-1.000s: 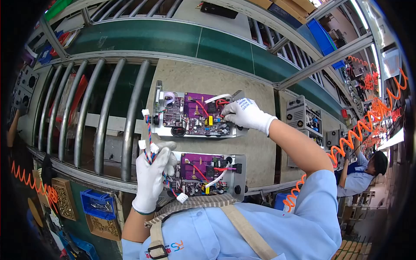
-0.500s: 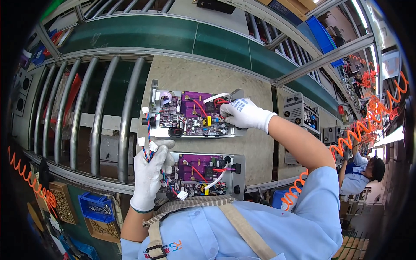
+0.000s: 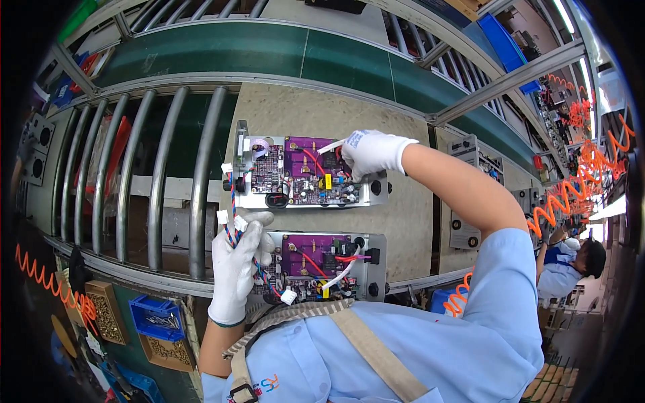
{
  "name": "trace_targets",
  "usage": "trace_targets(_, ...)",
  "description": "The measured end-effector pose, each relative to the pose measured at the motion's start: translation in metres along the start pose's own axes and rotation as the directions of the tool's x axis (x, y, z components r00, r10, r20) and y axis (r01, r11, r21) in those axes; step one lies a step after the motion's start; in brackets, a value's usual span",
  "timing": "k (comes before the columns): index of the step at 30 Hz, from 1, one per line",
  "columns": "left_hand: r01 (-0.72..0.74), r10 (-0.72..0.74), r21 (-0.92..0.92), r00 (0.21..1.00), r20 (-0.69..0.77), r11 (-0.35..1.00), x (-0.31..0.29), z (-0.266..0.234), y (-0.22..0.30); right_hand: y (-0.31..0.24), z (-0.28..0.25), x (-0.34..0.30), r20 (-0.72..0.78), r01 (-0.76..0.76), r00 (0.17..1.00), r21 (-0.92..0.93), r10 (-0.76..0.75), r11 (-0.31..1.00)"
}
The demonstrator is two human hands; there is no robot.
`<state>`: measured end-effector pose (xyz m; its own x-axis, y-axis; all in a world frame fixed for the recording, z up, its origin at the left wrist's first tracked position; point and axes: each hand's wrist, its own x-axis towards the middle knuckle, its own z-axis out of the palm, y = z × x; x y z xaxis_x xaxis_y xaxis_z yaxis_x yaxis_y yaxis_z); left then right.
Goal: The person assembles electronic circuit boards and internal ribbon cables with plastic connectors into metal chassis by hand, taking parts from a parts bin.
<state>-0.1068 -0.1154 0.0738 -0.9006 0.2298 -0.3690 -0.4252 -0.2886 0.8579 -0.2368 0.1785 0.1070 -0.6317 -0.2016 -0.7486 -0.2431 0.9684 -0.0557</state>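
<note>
My left hand (image 3: 232,275), in a white glove, is closed around a bundle of red, blue and black wires (image 3: 260,270) with white plug connectors at their ends. It hovers at the left end of the nearer metal chassis, whose purple circuit board (image 3: 300,263) carries red and white wires. On the farther chassis sits a similar purple board (image 3: 300,160) beside a dense board of small parts. My gloved right hand (image 3: 377,152) reaches over that chassis's right end, fingers curled down by the white sleeved wire (image 3: 330,146). Its fingertips, and whatever they grip, are hidden.
Metal rollers (image 3: 161,181) lie left of the pale work board (image 3: 403,221). Below them are a blue bin (image 3: 156,318) and boxes of small brass-coloured parts (image 3: 106,316). Orange coiled hoses (image 3: 563,208) hang at right, near more chassis (image 3: 470,201) and a co-worker (image 3: 568,269).
My right hand has turned and shifted slightly away from me over the farther chassis, uncovering its right end. The left hand keeps its wires, and the whole view has shifted a little.
</note>
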Motion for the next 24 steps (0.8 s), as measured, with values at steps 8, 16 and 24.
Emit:
trace_targets(8, -0.104, 0.114, 0.078, 0.985, -0.132, 0.991, 0.013, 0.008, -0.006, 0.004, 0.015, -0.003, -0.144, -0.037, 0.988, 0.149, 0.058, 0.988)
trace_targets(16, -0.161, 0.153, -0.073, 0.982, -0.108, 0.984, 0.002, 0.029, 0.001, -0.143, 0.108, -0.095, -0.918, 0.831, 0.271, 0.072, -0.288, 0.551)
trace_targets(24, 0.030, -0.106, 0.294, 0.963, 0.247, 0.955, -0.064, -0.007, -0.006, -0.140, 0.133, -0.142, -0.528, 0.523, 0.848, 0.820, -0.043, 0.231)
